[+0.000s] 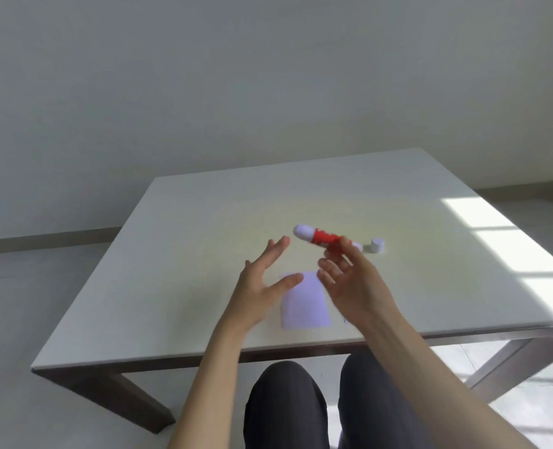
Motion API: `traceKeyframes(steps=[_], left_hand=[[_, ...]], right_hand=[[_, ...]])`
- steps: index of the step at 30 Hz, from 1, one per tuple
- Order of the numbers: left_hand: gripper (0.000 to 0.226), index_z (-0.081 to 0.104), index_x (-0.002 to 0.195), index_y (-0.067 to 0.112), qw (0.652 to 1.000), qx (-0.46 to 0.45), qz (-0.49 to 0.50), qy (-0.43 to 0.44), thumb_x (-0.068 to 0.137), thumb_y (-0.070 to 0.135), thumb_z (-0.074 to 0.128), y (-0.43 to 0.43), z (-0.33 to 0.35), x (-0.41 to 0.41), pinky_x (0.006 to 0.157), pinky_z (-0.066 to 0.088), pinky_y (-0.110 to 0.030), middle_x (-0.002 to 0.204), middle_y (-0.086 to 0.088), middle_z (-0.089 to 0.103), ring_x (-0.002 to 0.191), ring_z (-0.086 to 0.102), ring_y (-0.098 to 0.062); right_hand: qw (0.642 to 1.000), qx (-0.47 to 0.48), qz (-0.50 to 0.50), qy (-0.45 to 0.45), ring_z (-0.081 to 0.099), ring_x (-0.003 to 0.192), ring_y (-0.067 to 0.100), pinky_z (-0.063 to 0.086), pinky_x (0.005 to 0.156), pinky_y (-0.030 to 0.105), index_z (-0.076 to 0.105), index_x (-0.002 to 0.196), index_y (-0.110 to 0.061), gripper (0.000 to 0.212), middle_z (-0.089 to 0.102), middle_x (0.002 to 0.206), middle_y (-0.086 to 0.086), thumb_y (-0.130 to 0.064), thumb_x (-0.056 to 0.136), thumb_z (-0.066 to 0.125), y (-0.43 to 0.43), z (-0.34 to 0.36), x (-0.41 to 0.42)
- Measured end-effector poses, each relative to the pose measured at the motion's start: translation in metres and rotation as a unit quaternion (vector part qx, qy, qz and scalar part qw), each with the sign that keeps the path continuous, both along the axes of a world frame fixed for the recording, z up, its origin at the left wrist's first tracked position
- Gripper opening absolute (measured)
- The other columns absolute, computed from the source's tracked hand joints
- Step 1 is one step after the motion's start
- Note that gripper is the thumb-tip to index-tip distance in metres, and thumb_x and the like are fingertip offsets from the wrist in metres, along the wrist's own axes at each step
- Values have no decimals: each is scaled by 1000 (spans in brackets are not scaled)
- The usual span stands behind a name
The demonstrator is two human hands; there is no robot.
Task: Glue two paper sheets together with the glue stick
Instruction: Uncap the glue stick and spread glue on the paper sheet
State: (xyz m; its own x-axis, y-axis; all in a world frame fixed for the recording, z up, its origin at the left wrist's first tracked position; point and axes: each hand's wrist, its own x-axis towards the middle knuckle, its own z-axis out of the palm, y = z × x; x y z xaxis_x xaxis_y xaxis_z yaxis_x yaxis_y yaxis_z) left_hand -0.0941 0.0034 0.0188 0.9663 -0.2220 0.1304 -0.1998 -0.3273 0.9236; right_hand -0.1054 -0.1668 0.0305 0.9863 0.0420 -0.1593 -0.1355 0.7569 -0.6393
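The right hand (352, 283) grips the red-and-white cylindrical plastic glue stick (323, 238) between thumb and upper fingers near its lower end; the remaining fingers are loosely spread below. The glue stick is held above the table, tilted, with its rounded white end pointing up and to the left. The left hand (262, 283) is empty, palm facing right, fingers extended and spread, thumb apart. It hovers just left of the glue stick without touching it. Below and between both hands, a small pale lavender rectangular paper sheet (304, 303) lies flat on the white square table top (178, 254). A small white cylindrical cap (377, 245) stands on the table just right of the glue stick. Motion blur obscures whether one or two sheets are present.
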Motion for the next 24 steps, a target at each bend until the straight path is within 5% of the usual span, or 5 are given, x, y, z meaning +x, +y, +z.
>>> traceKeyframes(steps=[3, 9, 15, 19, 24], left_hand=[[73, 27, 141, 47, 984, 147, -22, 98, 80, 42, 67, 29, -20, 2, 119, -4, -46, 159, 1, 12, 146, -6, -11], [77, 21, 144, 43, 964, 260, -39, 44, 81, 43, 65, 25, -31, 8, 112, -18, -39, 160, -1, 7, 124, -13, 6], [86, 20, 147, 37, 952, 302, -44, 40, 76, 49, 66, 23, -43, 6, 110, -23, -44, 159, -6, 15, 145, -8, -9], [89, 16, 148, 36, 946, 317, -59, 27, 75, 53, 65, 24, -44, 9, 112, -24, -48, 159, 4, 15, 142, -14, -2], [89, 8, 147, 38, 935, 346, -71, 22, 77, 56, 59, 26, -45, 11, 113, -22, -48, 159, 5, 9, 137, -19, -2]], right_hand=[[996, -89, -6, -15, 54, 55, 13, 51, 55, 19, 60, 62, -25, 31, 69, 77, 11, -30, 92, 54, -23, 0, 14], [946, -324, 2, -10, 68, 66, 29, 59, 63, 33, 57, 88, -4, 17, 71, 88, 23, -18, 94, 51, -1, -17, 28], [826, -549, -35, -121, 69, 62, 21, 58, 71, 39, 58, 83, -6, 12, 75, 72, 5, -18, 86, 56, 12, -26, 28], [738, -643, -35, -202, 66, 68, 24, 55, 70, 41, 62, 86, -7, 8, 71, 76, 11, -14, 85, 62, 19, -29, 20], [703, -650, 47, -287, 57, 57, 20, 49, 60, 35, 60, 78, -12, 7, 65, 62, 10, -18, 81, 60, 25, -33, -8]])
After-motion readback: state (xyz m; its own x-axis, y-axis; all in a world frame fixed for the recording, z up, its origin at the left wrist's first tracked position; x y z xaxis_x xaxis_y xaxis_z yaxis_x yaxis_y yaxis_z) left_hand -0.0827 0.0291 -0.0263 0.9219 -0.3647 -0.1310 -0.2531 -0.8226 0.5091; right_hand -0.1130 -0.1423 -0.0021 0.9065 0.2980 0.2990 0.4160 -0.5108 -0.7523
